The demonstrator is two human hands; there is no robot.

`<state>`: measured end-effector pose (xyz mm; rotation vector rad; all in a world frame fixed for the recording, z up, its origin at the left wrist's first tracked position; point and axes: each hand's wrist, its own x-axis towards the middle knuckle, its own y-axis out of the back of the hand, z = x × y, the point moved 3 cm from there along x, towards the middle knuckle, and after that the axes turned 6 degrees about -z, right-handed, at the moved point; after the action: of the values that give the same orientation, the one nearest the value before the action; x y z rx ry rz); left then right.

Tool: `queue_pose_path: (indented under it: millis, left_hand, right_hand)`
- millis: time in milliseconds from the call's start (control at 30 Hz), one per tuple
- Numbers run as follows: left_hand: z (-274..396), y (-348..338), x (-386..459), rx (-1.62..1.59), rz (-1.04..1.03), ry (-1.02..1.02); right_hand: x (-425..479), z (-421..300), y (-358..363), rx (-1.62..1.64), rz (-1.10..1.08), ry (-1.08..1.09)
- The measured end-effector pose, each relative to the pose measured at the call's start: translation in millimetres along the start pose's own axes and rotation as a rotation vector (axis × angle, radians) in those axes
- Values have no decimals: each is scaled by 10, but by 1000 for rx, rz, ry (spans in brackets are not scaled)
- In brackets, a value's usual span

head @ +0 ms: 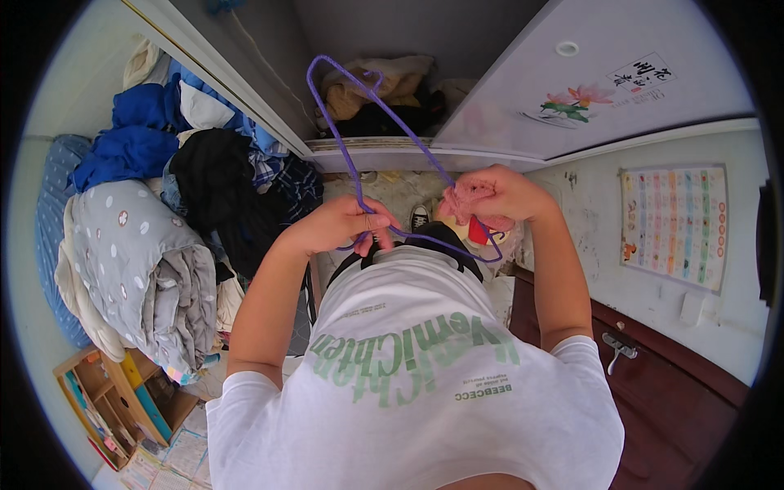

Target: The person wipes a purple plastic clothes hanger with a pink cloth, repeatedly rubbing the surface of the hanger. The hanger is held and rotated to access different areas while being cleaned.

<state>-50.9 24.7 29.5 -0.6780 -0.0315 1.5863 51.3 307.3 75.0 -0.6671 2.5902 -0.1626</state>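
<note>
Two lengths of a purple clothes hanger [345, 144] reach from my hands up toward the wardrobe opening, and more purple hanger wire loops below the hands. Whether this is one hanger or two I cannot tell. My left hand [346, 226] pinches the wire at its left side, thumb on top. Bunched in my right hand [505, 193] is a pink fuzzy cloth [467, 199], pressed against the wire on the right. The fingertips of that hand are partly hidden by the cloth.
Ahead, an open wardrobe [367, 153] holds crumpled clothes [380, 92], its white door [588, 86] on the right. Piled clothes [211, 190] and a folded grey quilt [131, 245] lie left. Below them stands a wooden shelf [116, 398]. A dark red door [661, 404] is at right.
</note>
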Motion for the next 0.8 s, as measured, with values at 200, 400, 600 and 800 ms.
queue_pose_path:
  millis: [200, 400, 600, 800]
  left_hand:
    - [-89, 148, 115, 89, 65, 54]
    - [-74, -11, 447, 334, -103, 143]
    - [54, -114, 565, 196, -259, 70]
    - [15, -28, 475, 104, -180, -89]
  right_hand:
    - [207, 43, 161, 91, 233, 139]
    - [515, -420, 461, 509, 386, 370]
    - [635, -730, 694, 445, 260, 395]
    - [492, -231, 675, 416, 236, 278]
